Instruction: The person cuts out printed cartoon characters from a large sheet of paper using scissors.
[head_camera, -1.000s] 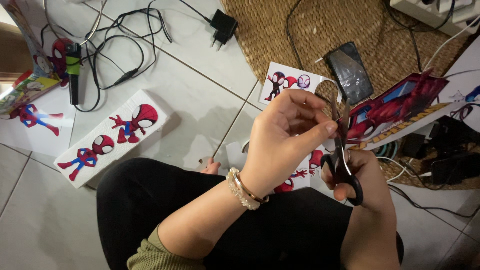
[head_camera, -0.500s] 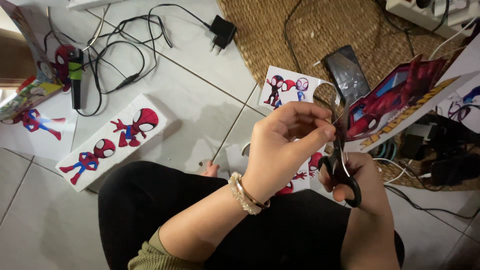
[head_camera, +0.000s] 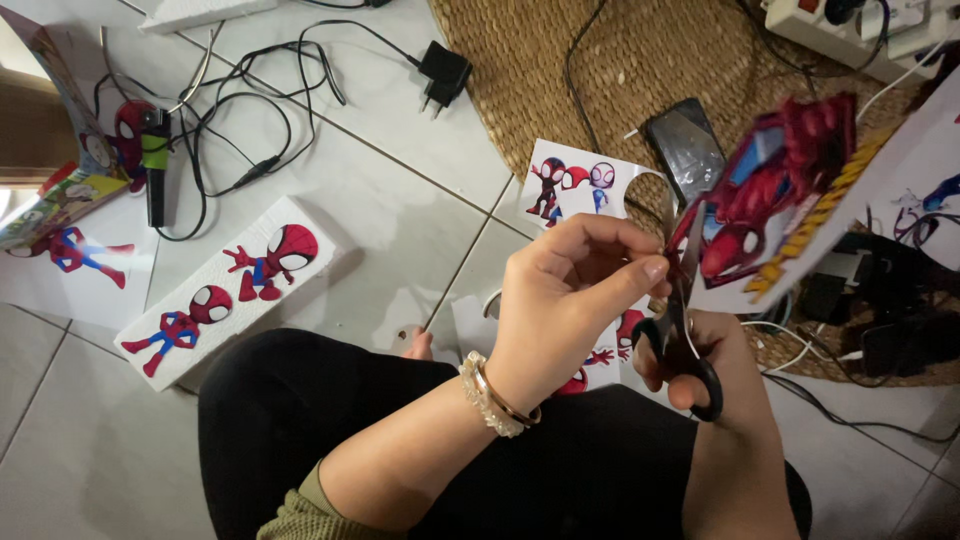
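Printed sheet (head_camera: 790, 200) of a red-and-blue cartoon figure hangs over the woven mat (head_camera: 600, 80), its lower-left edge pinched tight in my left hand (head_camera: 570, 300). Just right, my right hand (head_camera: 710, 360) grips black-handled scissors (head_camera: 685, 330), blades meeting the paper.

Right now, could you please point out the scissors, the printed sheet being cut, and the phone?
scissors (head_camera: 684, 352): head view, on the black handle loops.
printed sheet (head_camera: 770, 205): head view, on the red character print.
phone (head_camera: 684, 148): head view, on its dark screen.
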